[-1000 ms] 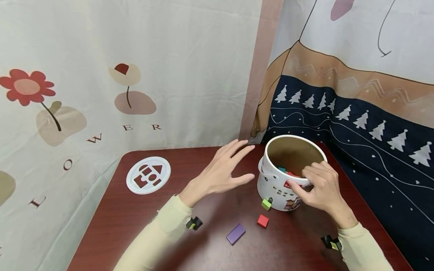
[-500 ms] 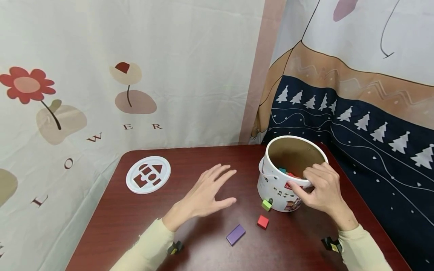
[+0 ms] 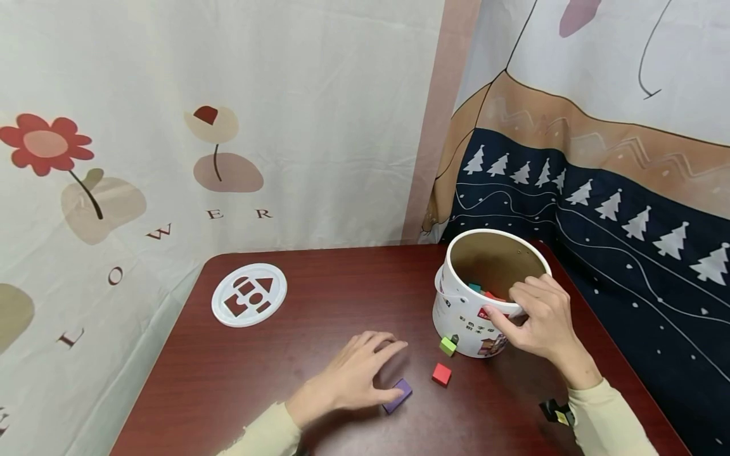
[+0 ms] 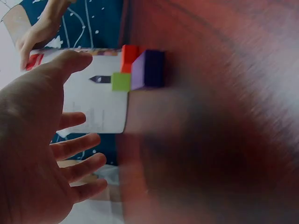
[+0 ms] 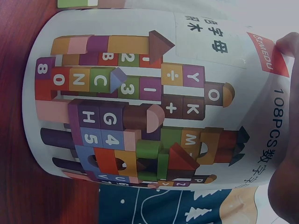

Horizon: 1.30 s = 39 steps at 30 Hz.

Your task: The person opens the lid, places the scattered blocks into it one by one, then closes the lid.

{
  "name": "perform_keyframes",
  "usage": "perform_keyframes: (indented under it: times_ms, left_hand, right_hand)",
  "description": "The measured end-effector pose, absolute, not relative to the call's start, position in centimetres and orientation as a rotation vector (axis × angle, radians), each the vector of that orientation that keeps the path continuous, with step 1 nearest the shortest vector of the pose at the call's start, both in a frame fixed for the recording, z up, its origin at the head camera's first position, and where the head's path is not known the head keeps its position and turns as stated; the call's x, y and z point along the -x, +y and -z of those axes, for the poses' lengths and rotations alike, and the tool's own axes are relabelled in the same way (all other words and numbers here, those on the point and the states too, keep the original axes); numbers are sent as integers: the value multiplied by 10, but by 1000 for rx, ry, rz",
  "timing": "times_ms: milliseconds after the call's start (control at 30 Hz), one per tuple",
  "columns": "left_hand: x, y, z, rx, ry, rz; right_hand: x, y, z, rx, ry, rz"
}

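Observation:
A purple rectangular block (image 3: 405,388) lies on the table, with my left hand (image 3: 355,380) just over it, fingers spread and thumb overlapping its near side. In the left wrist view that hand (image 4: 35,130) holds nothing, and the purple block (image 4: 148,70) stands beyond the thumb. My right hand (image 3: 538,316) grips the near-right rim of a white bucket (image 3: 459,320), thumb outside and fingers curled over the edge. Printed toy blocks cover the bucket's side (image 5: 210,46) in the right wrist view. A red block (image 3: 441,374) and a green block (image 3: 448,346) lie near its base.
Several coloured blocks (image 3: 474,287) show inside the bucket. A white round lid (image 3: 242,319) with shaped cut-outs lies at the table's back left. Printed curtains (image 3: 342,126) hang behind and to the right of the dark red table (image 3: 199,380).
My left hand has moved away from the bucket, first left and then down toward the purple block. The right hand keeps its grip on the rim, and the bucket stays in place.

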<state>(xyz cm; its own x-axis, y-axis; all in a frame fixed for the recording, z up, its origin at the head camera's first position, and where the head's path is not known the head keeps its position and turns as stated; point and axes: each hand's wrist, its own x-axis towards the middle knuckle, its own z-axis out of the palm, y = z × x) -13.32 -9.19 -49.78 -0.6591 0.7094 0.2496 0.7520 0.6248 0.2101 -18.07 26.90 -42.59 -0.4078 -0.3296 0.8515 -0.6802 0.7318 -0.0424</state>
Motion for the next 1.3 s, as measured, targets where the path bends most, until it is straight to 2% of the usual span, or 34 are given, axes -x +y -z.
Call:
perform_keyframes:
  times_ms: [367,1300]
  left_hand:
    - [118,-85,517,1246,-2768,382]
    - [115,-85,518,1297,-2811,430]
  right_hand:
    - [181,269,426,-763,-2010,-484]
    - [180,269,427,-758,-2028,-480]
